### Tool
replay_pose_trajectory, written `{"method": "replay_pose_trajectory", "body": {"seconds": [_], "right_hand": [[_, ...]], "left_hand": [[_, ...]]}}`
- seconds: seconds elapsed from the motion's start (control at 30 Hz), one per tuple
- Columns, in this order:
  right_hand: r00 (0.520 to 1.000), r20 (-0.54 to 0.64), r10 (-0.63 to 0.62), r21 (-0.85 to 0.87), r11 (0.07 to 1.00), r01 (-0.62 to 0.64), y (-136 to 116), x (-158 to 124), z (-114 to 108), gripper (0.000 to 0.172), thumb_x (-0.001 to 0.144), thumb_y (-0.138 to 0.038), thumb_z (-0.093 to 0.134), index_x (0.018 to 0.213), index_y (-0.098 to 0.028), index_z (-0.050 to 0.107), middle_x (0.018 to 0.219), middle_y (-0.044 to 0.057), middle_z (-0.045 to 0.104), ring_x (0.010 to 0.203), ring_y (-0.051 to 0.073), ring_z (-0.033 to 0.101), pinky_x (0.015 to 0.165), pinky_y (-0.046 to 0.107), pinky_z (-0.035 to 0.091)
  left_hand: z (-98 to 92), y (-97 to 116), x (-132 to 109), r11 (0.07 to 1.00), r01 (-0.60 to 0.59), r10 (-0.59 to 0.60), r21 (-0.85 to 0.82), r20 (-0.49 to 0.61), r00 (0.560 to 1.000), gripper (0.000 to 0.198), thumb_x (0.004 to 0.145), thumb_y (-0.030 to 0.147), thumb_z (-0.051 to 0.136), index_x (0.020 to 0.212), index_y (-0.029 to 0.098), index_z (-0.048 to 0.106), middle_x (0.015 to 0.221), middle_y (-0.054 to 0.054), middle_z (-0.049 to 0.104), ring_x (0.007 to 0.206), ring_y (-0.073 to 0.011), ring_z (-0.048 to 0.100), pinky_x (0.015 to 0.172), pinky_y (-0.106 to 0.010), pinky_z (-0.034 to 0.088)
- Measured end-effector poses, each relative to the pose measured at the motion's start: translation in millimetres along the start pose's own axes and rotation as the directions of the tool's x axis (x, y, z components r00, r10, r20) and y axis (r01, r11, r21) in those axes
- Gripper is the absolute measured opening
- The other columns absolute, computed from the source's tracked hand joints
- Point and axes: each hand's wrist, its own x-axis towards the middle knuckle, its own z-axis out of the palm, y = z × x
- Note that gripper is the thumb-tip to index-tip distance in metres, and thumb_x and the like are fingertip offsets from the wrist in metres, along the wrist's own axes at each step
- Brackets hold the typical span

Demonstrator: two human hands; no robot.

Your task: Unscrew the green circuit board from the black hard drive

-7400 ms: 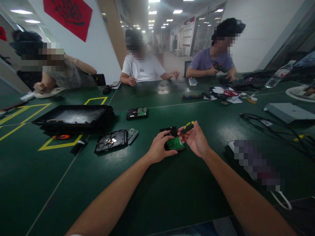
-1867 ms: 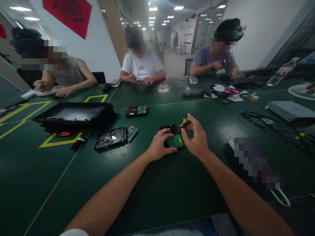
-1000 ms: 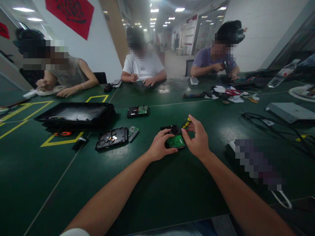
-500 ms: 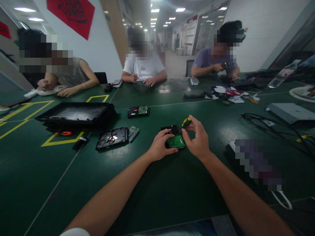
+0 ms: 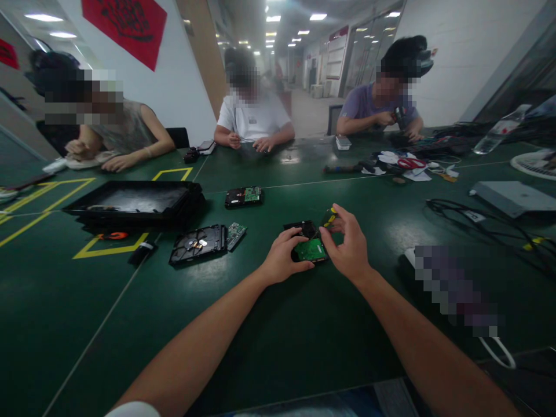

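Note:
A hard drive [image 5: 311, 251] with a green circuit board facing up lies on the table in front of me. My left hand [image 5: 281, 258] grips it from the left, thumb along the near edge and fingers over the far part. My right hand [image 5: 351, 248] pinches the black and yellow handle of a screwdriver [image 5: 329, 218] above the drive's right side. The shaft tip is too small and dark to make out. To the left lie an opened hard drive [image 5: 197, 245] and a loose circuit board [image 5: 236, 236] against its right edge.
Another hard drive [image 5: 238, 198] lies farther back. Black trays [image 5: 134, 200] stand at left, near a small black object [image 5: 142, 253]. At right are a grey box [image 5: 515, 198], black cables [image 5: 478, 217] and a bottle [image 5: 501, 132]. Three people sit across the table.
The screwdriver handle has turned in my right fingers, its yellow patches now showing differently. My left hand and the hard drive have stayed in place.

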Motion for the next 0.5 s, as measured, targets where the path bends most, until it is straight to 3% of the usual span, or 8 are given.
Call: {"method": "replay_pose_trajectory", "body": {"seconds": [0.37,0.5], "right_hand": [[1.000,-0.006,0.010,0.004,1.000,-0.010,-0.9,0.1,0.8,0.066,0.096,-0.030,0.070,0.156,-0.030,0.041,0.136,0.013,0.063,0.096,0.024,0.074,0.081,0.046,0.069],[1.000,0.006,0.019,0.032,0.999,-0.020,-0.4,0.1,1.1,0.066,0.098,-0.027,0.067,0.157,-0.029,0.038,0.140,0.014,0.062,0.102,0.025,0.074,0.088,0.049,0.069]], "left_hand": [[-1.4,1.7,0.1,1.000,0.003,-0.003,0.000,0.003,1.000,0.070,0.075,0.047,0.091,0.137,0.024,0.067,0.159,-0.015,0.050,0.150,-0.0375,0.045,0.126,-0.058,0.036],[-1.8,2.2,0.4,1.000,0.009,-0.009,-0.004,0.014,1.000,0.070,0.076,0.047,0.090,0.138,0.025,0.066,0.160,-0.015,0.050,0.151,-0.0375,0.044,0.126,-0.059,0.036]]}}
